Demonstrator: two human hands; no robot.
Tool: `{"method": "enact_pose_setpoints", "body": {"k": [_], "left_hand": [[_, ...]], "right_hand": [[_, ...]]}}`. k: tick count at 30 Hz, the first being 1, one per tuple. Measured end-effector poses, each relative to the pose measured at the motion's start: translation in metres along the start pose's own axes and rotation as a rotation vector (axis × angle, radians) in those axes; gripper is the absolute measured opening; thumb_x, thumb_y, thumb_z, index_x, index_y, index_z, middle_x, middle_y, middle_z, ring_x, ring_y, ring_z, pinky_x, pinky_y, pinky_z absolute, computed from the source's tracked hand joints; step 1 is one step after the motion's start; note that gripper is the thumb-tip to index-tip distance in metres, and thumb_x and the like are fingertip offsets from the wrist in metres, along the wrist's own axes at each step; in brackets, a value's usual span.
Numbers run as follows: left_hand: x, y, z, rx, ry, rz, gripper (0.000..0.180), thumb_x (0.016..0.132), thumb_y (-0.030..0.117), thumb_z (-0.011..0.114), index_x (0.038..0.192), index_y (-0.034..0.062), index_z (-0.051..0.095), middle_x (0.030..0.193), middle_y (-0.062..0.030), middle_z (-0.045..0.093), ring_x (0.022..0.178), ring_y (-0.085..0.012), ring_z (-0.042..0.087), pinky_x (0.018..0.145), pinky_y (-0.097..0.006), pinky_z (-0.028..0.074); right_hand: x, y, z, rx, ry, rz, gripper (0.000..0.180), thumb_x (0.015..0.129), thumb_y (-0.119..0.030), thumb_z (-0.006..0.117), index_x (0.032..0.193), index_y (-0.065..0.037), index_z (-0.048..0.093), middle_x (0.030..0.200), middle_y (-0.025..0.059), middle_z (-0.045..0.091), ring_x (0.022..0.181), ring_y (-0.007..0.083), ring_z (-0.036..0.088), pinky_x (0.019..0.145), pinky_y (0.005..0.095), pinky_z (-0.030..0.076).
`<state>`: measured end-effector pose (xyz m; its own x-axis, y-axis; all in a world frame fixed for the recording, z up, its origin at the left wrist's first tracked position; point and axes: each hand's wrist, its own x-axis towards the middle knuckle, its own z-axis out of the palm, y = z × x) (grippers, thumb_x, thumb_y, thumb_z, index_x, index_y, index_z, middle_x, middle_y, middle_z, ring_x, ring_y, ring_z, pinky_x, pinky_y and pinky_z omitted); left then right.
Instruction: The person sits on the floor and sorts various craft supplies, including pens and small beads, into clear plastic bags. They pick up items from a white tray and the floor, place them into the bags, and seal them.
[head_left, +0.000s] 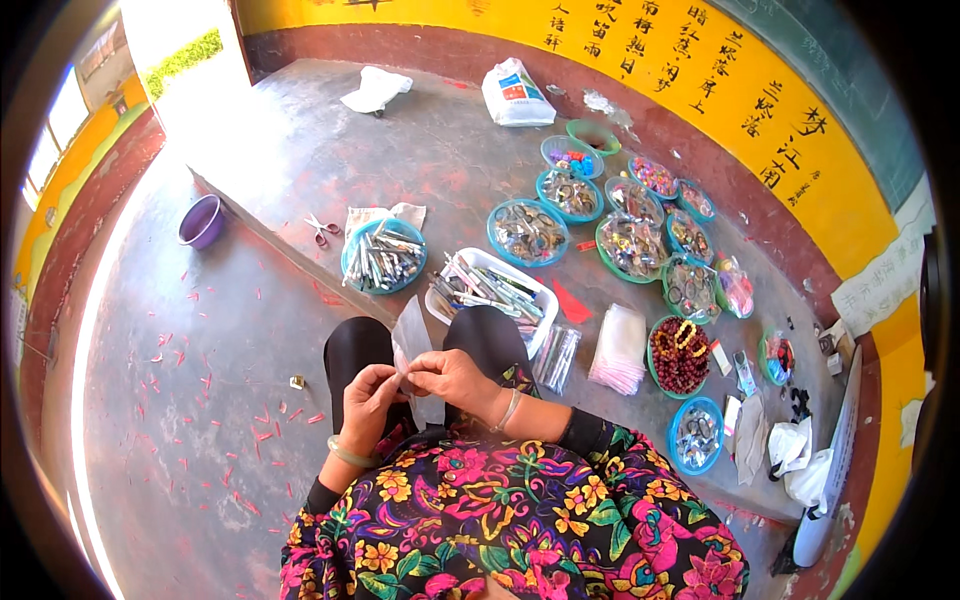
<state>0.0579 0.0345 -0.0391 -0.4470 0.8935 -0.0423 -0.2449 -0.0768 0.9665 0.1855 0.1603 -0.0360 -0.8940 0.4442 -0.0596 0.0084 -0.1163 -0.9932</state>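
Over my lap, both hands pinch a clear plastic bag (411,328) between thumbs and fingertips. My left hand (368,402) grips it from the left side, and my right hand (452,382) meets it from the right, fingertips almost touching. The bag stands up above the fingers, and part of it hangs below them. Whether anything small is in the fingers besides the bag, I cannot tell. Just beyond my knees sits a white basket (548,303) full of pens (490,283). To its right lie some packed pens (557,358) and a stack of clear plastic bags (620,345).
A blue basket of pens (384,257) stands ahead, with scissors (321,230) to its left. A purple basin (201,222) is farther left. Several baskets of small packaged goods (632,245) crowd the right, including one of dark red beads (672,365). Red scraps (262,436) litter the floor.
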Motion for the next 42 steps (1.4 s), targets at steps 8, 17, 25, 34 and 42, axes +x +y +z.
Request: {"method": "enact_pose_setpoints", "body": {"k": [8, 17, 25, 34, 42], "left_hand": [[-0.001, 0.001, -0.006, -0.176, 0.074, -0.088, 0.009, 0.093, 0.008, 0.051, 0.096, 0.0013, 0.055, 0.085, -0.0018, 0.059, 0.078, -0.0095, 0.059, 0.07, -0.023, 0.054], [0.006, -0.011, -0.001, 0.221, 0.09, -0.053, 0.028, 0.078, 0.006, 0.067, 0.101, 0.0012, 0.051, 0.084, -0.0025, 0.059, 0.075, -0.0076, 0.057, 0.067, -0.023, 0.047], [0.021, 0.022, 0.012, 1.109, 0.259, 0.653, 0.035, 0.069, 0.002, 0.064, 0.103, 0.0019, 0.055, 0.098, -0.0132, 0.058, 0.091, -0.0303, 0.057, 0.077, -0.035, 0.049], [0.035, 0.02, 0.006, 1.319, 0.154, 0.713, 0.015, 0.068, 0.004, 0.058, 0.083, 0.004, 0.058, 0.092, -0.012, 0.057, 0.084, -0.0293, 0.058, 0.07, -0.034, 0.051], [0.04, 0.011, -0.001, 1.273, 0.023, 0.723, 0.029, 0.067, 0.006, 0.064, 0.096, 0.0008, 0.059, 0.105, -0.0149, 0.059, 0.096, -0.0324, 0.059, 0.079, -0.036, 0.052]], "right_hand": [[-0.002, -0.014, 0.002, 0.145, 0.133, 0.14, 0.012, 0.083, -0.012, 0.061, 0.087, -0.001, 0.061, 0.076, 0.0018, 0.061, 0.067, 0.0092, 0.058, 0.059, 0.0231, 0.05], [-0.002, -0.015, 0.013, -0.627, 0.288, -0.164, 0.011, 0.076, -0.01, 0.06, 0.083, -0.006, 0.053, 0.073, 0.0135, 0.059, 0.068, 0.0322, 0.06, 0.06, 0.0367, 0.047], [-0.001, -0.022, 0.011, -1.072, 0.238, -0.45, 0.012, 0.075, -0.01, 0.059, 0.086, -0.009, 0.054, 0.078, 0.0086, 0.054, 0.077, 0.0288, 0.058, 0.064, 0.0397, 0.048], [0.013, -0.025, -0.024, -1.292, 0.419, -0.339, 0.022, 0.071, -0.01, 0.064, 0.091, -0.009, 0.056, 0.087, 0.0095, 0.055, 0.087, 0.0303, 0.056, 0.074, 0.0407, 0.047], [0.023, -0.027, -0.032, -1.165, 0.346, -0.341, 0.023, 0.07, -0.007, 0.065, 0.091, -0.009, 0.058, 0.09, 0.0097, 0.056, 0.088, 0.031, 0.058, 0.075, 0.0398, 0.048]]}}
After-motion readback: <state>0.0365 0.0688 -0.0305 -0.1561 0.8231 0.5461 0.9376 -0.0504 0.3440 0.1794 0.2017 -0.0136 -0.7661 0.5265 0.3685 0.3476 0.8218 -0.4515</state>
